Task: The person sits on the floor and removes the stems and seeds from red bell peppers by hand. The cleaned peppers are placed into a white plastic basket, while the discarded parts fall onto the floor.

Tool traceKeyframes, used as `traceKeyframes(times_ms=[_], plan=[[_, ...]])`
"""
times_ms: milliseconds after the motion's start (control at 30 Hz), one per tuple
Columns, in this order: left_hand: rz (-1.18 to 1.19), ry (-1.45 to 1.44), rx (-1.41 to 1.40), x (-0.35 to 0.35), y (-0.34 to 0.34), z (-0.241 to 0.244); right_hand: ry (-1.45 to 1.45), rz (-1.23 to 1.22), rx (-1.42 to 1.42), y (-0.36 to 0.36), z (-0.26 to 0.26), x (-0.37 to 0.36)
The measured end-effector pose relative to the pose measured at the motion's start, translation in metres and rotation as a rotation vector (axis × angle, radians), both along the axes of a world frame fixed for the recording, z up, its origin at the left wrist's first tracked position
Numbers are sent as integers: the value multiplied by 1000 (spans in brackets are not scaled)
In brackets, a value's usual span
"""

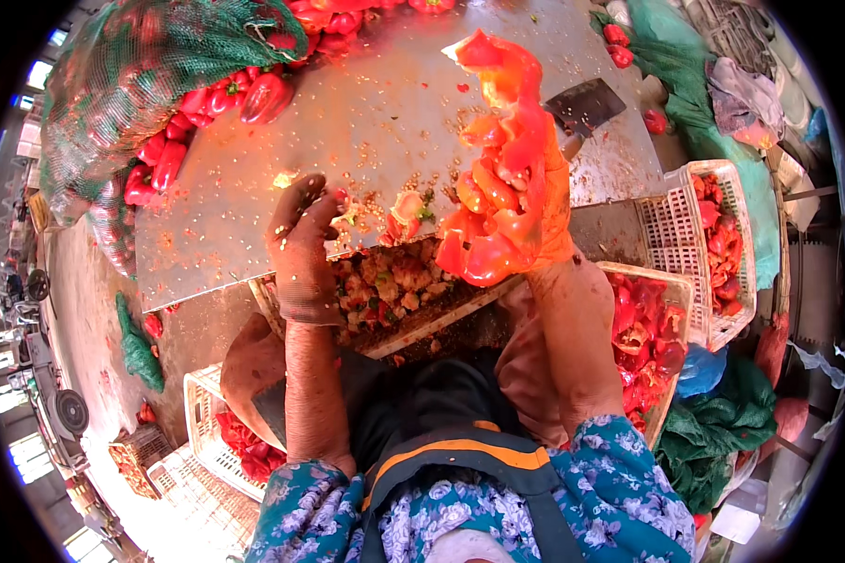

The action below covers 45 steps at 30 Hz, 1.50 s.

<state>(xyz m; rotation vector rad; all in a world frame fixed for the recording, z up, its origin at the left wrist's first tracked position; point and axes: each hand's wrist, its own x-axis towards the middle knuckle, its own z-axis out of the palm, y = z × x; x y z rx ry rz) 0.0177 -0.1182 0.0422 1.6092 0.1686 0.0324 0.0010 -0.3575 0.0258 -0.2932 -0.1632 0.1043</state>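
My right hand, in an orange glove, is raised over the metal table and holds several pieces of cut red bell pepper. Gloved in a dark, soiled fabric, my left hand hangs over the table's near edge with fingers slightly bent and apart; I see nothing held in it. Between the hands, a pepper core with its pale centre lies among scattered seeds. Under the edge is a crate of discarded cores. Beyond my right hand lies a dark cleaver-like blade.
A green mesh sack of red peppers leans at the upper left, loose peppers beside it. Plastic crates with red pepper pieces stand at the right, beside my right forearm and at lower left. Green netting lies lower right.
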Motion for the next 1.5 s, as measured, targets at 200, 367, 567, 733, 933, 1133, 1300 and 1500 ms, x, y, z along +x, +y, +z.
traceKeyframes(times_ms=[200,367,567,733,933,1133,1300,1500], plan=[[-238,-163,-70,18,-47,59,202,3,-80,13,11,-3],[-475,-120,-188,38,-60,64,414,-31,-345,11,7,-3],[-347,-18,-805,62,1,5,300,-270,-616,2,42,-11],[85,246,-54,51,35,-14,330,-432,-298,-31,16,3],[-199,-86,110,-17,-11,-43,118,-323,-138,2,18,10],[-386,125,-683,-27,-76,-31,116,-223,-2,32,12,11],[-432,121,-1269,-20,-93,-41,62,-277,4,34,21,6],[-151,142,-1060,-29,-88,-54,188,-500,-343,19,-5,20]])
